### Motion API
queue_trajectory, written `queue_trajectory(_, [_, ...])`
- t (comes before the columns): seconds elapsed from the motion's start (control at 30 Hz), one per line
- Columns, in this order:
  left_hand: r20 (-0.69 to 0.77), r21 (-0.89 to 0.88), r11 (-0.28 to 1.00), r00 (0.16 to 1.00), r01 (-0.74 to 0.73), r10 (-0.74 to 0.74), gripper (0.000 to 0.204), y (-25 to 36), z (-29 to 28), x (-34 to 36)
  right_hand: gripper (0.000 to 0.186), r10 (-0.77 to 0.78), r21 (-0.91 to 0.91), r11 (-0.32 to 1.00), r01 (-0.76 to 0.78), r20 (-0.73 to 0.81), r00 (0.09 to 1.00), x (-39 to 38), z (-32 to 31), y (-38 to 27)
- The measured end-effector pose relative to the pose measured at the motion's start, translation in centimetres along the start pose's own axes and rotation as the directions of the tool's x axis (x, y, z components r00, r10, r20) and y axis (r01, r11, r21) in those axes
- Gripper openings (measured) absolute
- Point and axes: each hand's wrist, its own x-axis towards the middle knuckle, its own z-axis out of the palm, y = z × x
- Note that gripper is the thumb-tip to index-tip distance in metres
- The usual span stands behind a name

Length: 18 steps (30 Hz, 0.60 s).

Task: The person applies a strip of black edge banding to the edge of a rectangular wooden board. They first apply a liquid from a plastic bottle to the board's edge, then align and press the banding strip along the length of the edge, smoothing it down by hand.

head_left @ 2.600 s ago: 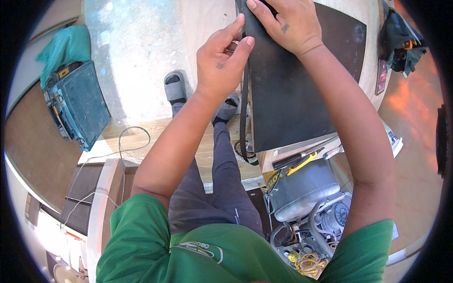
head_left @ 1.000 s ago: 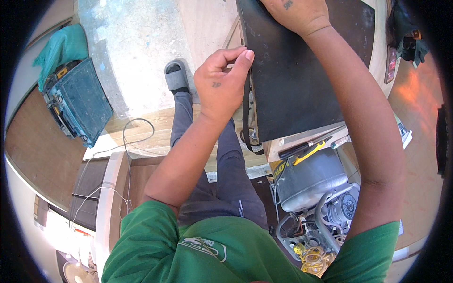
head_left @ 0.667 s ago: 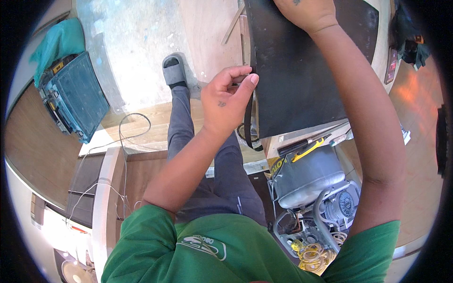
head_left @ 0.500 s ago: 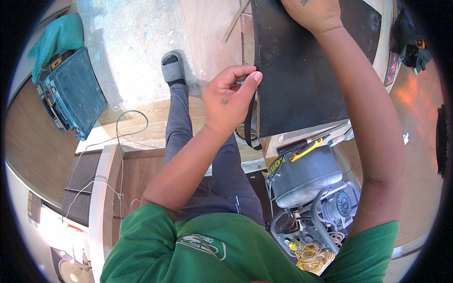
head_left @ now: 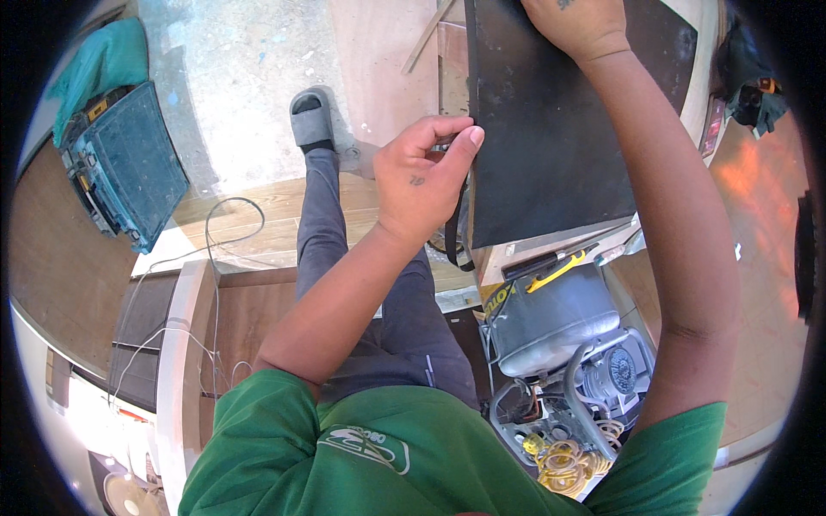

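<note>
A black flat panel (head_left: 559,155) lies at the upper right, on a wooden support. Against its left edge, my left hand (head_left: 423,176) is closed, with thumb and forefinger brought together. A thin black strip (head_left: 453,230) runs down from this hand beside the panel and curls at its lower end. The fingertips appear to pinch the strip at the panel's edge, though the grip itself is partly hidden. My right hand (head_left: 581,26) is over the far part of the panel; the top of the picture cuts off its fingers.
Under the panel's near edge lie a yellow-handled cutter (head_left: 559,271) and a black tool. Below stands a grey air compressor (head_left: 559,327) with a coiled yellow hose (head_left: 568,469). A blue tool case (head_left: 129,168) stands left; a loose cable (head_left: 234,202) loops nearby.
The view has shifted slightly. Both hands keep nearly the same places on the panel, and the strip still hangs below my left hand.
</note>
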Motion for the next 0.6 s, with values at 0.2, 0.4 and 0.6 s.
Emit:
queue_trajectory(0.2, [-0.019, 0.02, 1.0, 1.0, -0.008, 0.009, 0.02, -0.7, 0.2, -0.7, 0.03, -0.001, -0.026, 1.0, 0.001, -0.003, 1.0, 0.0, 0.5, 0.0])
queue_trajectory(0.4, [0.04, -0.009, 0.997, 0.996, 0.081, -0.081, 0.022, -1.5, -0.5, -2.8, 0.031, -0.009, -0.021, 1.0, 0.009, -0.004, 1.0, 0.1, 0.1, 0.1])
queue_trajectory(0.6, [0.035, -0.014, 0.998, 0.997, 0.066, -0.065, 0.021, -1.8, -0.3, -2.9, 0.031, 0.01, -0.018, 1.0, -0.009, 0.022, 1.0, 0.1, -0.1, -0.2])
